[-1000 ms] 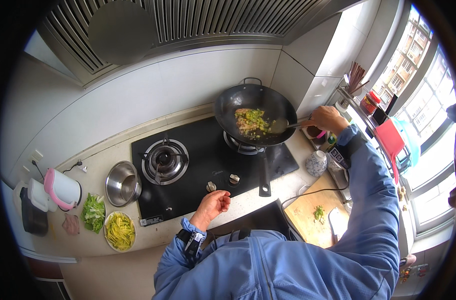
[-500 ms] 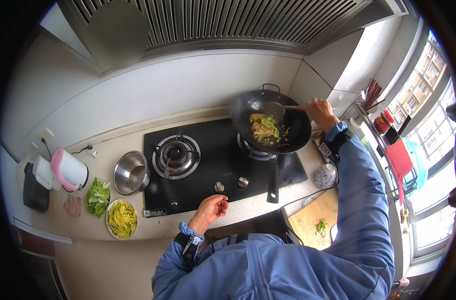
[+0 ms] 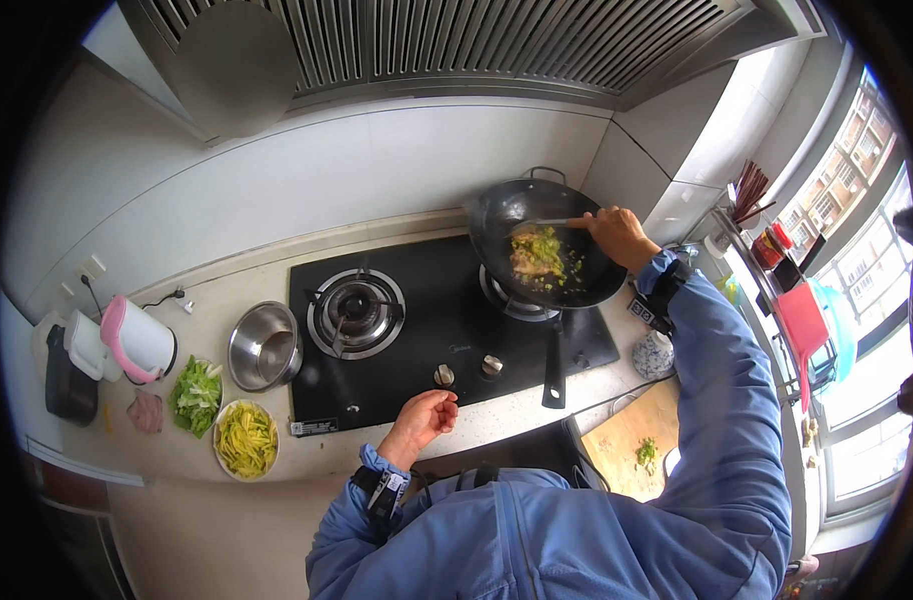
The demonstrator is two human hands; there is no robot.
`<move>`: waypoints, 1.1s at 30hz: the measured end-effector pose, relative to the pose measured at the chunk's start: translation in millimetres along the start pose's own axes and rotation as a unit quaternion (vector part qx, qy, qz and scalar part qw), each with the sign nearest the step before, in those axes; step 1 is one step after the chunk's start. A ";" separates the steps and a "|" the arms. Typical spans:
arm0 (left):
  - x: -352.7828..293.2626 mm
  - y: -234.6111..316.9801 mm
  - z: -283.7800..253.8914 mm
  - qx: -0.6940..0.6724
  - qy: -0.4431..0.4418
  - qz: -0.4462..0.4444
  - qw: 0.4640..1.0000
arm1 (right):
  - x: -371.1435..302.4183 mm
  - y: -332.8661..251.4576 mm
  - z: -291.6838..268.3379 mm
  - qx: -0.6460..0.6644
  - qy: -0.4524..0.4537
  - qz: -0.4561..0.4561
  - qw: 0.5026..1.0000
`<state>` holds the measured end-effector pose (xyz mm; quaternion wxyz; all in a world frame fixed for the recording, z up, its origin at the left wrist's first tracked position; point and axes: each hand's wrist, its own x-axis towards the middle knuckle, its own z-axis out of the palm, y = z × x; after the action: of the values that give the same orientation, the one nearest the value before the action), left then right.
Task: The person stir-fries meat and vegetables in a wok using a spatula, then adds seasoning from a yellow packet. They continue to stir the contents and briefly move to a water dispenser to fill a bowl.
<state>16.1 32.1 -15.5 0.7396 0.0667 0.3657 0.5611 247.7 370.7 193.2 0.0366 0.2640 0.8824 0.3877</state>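
Observation:
My right hand is wrapped round the wooden handle of a wok spatula. Its head reaches into the food at the upper left and is partly hidden. The food, browned pieces with chopped green bits, lies heaped in a black wok on the right burner. The wok's long handle points toward me. Over the counter's front edge hovers my left hand, its fingers curled with nothing seen in them. The two stove knobs are just beyond it, not touched.
Left burner stands bare. Farther left are a steel bowl, a plate of yellow strips, green leaves and raw meat slices. On the right are a cutting board, a patterned cup and a rack by the window.
My right hand has moved a little left and down. The spatula's head, earlier raised above the food, is now lower and farther left, at the food. My left hand stays nearly still.

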 end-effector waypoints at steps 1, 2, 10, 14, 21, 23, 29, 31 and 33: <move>0.7 0.2 -0.6 0.003 0.004 -0.004 1.000 | -0.9 0.5 -0.7 -0.012 -0.013 0.004 1.000; 0.8 0.1 -1.1 0.000 -0.002 -0.003 1.000 | -0.8 0.4 -0.7 -0.017 0.000 0.009 1.000; -2.6 6.2 -5.7 0.019 0.001 -0.006 1.000 | 8.0 -15.5 12.9 -0.068 -0.009 0.083 0.994; -3.5 7.2 -9.1 0.016 0.007 -0.012 1.000 | -2.7 -18.2 3.9 -0.016 -0.105 0.068 0.992; 6.6 7.9 -11.7 0.028 -0.034 -0.030 0.999 | -47.7 -3.6 -27.9 0.066 -0.118 0.137 0.981; 8.7 9.1 -11.8 0.041 -0.037 -0.040 0.998 | -61.4 -8.0 -35.0 0.065 -0.137 0.144 0.978; 17.3 8.7 -5.8 0.055 -0.059 -0.071 0.994 | -93.6 -8.4 -39.3 0.099 -0.114 0.193 0.969; 19.0 7.4 -3.5 0.064 -0.058 -0.088 0.992 | -93.8 -16.0 -32.9 0.075 -0.161 0.229 0.957; 19.2 6.9 -2.3 0.068 -0.072 -0.089 0.991 | -93.7 -22.9 -31.2 0.072 -0.189 0.251 0.947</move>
<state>11.2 50.7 -22.6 0.8049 0.1241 0.3527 0.4607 309.7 290.8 185.6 0.0853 0.5474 0.7900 0.2627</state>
